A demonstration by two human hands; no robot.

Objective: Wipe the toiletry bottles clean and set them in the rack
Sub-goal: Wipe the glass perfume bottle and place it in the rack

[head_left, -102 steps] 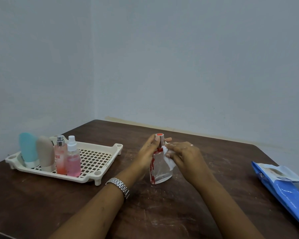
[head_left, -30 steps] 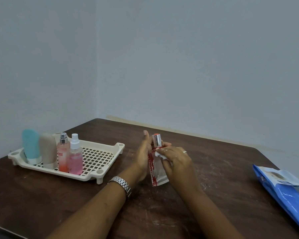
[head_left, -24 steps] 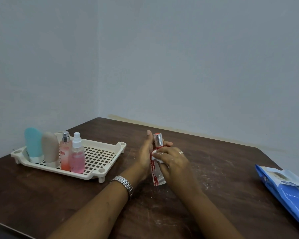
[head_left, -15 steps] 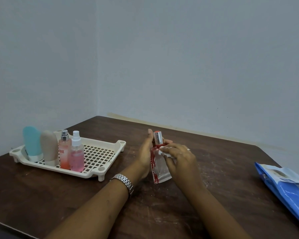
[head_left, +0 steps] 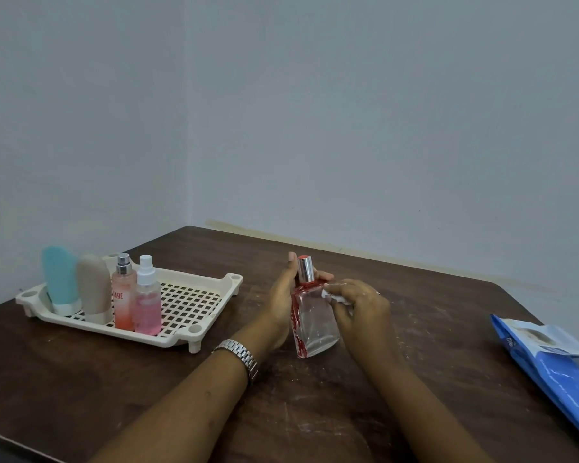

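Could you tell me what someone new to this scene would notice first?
Mid-table, the left hand holds a clear bottle with red trim while the right hand presses a white wipe to its shoulder. To the left, a cream rack carries four bottles at its left end; a blue packet lies at the right edge.

The table (head_left: 315,412) is dark brown with pale scuffs, and the rack (head_left: 191,305) on it is cream, patterned with square holes, holding a teal tube (head_left: 59,279) capped white, a beige tube (head_left: 93,289), a peach-orange spray bottle (head_left: 123,304) with red lettering and a white-topped pink spray bottle (head_left: 146,307). The glass bottle (head_left: 315,324) is clear, blotched red down one edge, its cap (head_left: 305,269) silver topped orange-red, and the wipe (head_left: 335,297) against it is white. The packet (head_left: 555,362) is bright blue, the watch (head_left: 239,355) silver, the walls (head_left: 381,128) grey-blue.
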